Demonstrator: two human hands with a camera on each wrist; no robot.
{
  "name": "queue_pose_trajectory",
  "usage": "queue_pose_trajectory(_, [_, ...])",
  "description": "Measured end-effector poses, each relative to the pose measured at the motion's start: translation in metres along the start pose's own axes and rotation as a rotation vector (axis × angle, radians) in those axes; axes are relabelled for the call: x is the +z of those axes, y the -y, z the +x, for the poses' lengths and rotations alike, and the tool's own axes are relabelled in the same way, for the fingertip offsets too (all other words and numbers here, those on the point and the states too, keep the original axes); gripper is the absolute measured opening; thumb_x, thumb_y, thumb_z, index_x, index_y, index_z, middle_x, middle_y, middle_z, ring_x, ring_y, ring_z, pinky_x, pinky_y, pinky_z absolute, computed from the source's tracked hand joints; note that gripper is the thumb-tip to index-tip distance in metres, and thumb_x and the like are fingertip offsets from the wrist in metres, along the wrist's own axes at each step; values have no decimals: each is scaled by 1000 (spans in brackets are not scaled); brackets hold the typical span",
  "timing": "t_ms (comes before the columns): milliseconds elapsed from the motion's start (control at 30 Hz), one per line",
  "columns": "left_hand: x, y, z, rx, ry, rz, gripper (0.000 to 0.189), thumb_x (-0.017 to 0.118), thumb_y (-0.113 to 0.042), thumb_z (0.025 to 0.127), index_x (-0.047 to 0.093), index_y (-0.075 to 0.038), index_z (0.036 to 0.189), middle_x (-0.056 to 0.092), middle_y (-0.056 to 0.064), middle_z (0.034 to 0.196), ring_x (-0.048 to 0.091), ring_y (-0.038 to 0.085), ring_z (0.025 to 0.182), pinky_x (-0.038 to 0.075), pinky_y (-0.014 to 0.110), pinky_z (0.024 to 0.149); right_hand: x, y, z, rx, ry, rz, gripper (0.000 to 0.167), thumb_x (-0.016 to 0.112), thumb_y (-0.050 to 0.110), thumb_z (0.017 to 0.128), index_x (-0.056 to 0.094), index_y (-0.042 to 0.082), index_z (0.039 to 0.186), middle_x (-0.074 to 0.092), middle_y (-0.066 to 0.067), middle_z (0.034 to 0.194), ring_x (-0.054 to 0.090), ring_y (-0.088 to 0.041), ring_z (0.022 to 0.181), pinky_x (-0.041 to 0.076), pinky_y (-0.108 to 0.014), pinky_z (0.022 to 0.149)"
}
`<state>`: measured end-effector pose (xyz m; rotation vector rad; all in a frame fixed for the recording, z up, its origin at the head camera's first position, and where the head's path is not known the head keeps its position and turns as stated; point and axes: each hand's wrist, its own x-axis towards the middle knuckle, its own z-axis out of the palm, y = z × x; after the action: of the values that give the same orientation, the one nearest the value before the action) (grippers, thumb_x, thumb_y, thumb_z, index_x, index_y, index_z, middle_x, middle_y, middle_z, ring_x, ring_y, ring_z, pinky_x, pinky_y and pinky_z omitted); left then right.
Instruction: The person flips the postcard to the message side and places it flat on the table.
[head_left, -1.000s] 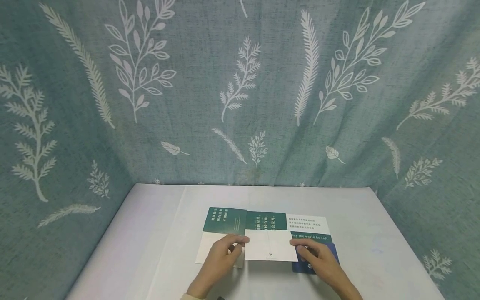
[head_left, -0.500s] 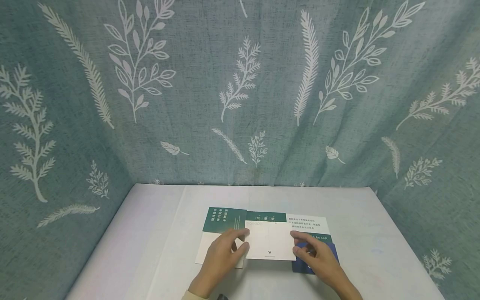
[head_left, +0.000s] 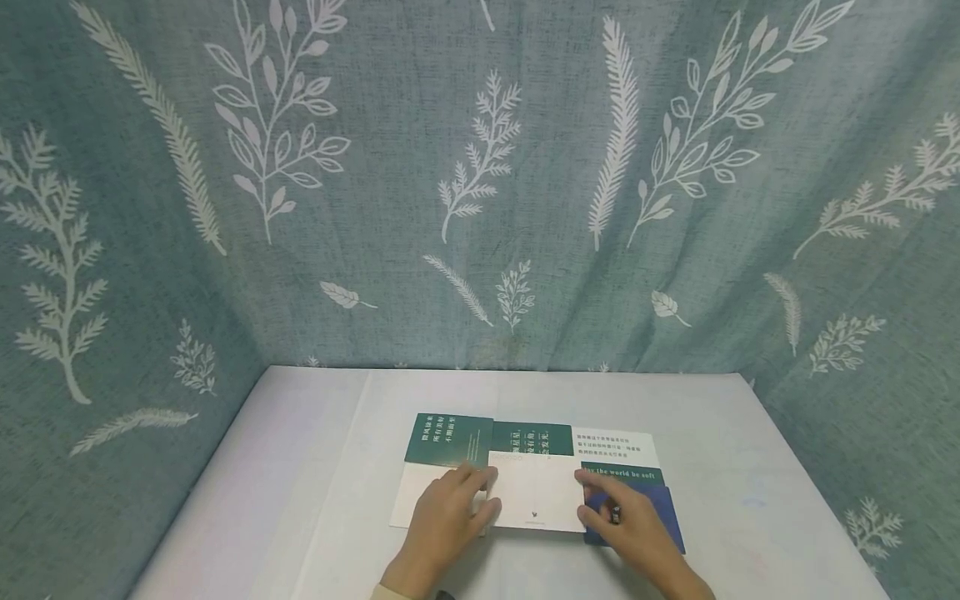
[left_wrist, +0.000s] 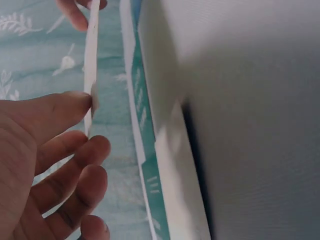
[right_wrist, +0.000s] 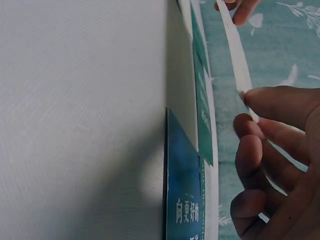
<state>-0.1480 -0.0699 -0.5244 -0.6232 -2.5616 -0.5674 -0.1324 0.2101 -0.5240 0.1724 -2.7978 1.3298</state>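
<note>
A white postcard (head_left: 536, 492) with a tiny dark mark near its lower edge is raised over the table, its printed lines facing me. My left hand (head_left: 448, 510) pinches its left edge between thumb and fingers. At the opposite edge my right hand (head_left: 628, 518) pinches it the same way. The left wrist view shows the postcard (left_wrist: 91, 55) edge-on, with the thumb (left_wrist: 70, 107) on one face. Below the right hand lies a blue card (head_left: 663, 504), partly hidden by it. A cream card (head_left: 412, 492) lies under the left hand.
Behind the postcard lie a green card (head_left: 446, 442) with white characters, a second green card (head_left: 532, 437), and a white-and-green card (head_left: 618, 446). They sit side by side on the white table (head_left: 330, 467). A leaf-patterned curtain (head_left: 405, 192) hangs beyond the table's far edge.
The postcard first tipped up to face me more, covering more of the middle green card, then came down slightly and a little left. Both hands kept their pinch and moved with it.
</note>
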Motion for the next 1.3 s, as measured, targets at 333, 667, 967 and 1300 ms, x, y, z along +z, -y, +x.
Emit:
queue_pose_trajectory(333, [12,0,-4,6,95,123,33,82,-31,82,74,-13,109,70,0,91,65,16,79,52,31,65,9,-6,2,-34,71,-138,45,82,15,84,69,15,127,60,15,91,47,-1,62,43,-21,54])
queue_pose_trajectory(667, [15,-4,-5,28,108,148,22,82,-27,81,73,-14,97,65,-3,80,57,12,67,43,25,56,12,-2,2,-12,52,-273,39,83,20,82,74,15,119,54,21,82,45,1,66,48,-38,86])
queue_pose_trajectory(967, [21,-5,-5,34,109,165,21,85,-27,77,69,-16,82,65,-2,75,52,11,62,35,22,52,12,6,3,-13,82,-382,40,85,24,79,74,17,117,54,20,81,50,-4,78,47,-35,77])
queue_pose_trajectory(1300, [19,-12,-2,11,131,201,20,85,-27,77,74,-13,87,66,0,76,51,10,61,34,22,52,11,10,3,-22,98,-447,38,84,24,80,76,16,116,51,17,77,46,-2,70,41,-28,65])
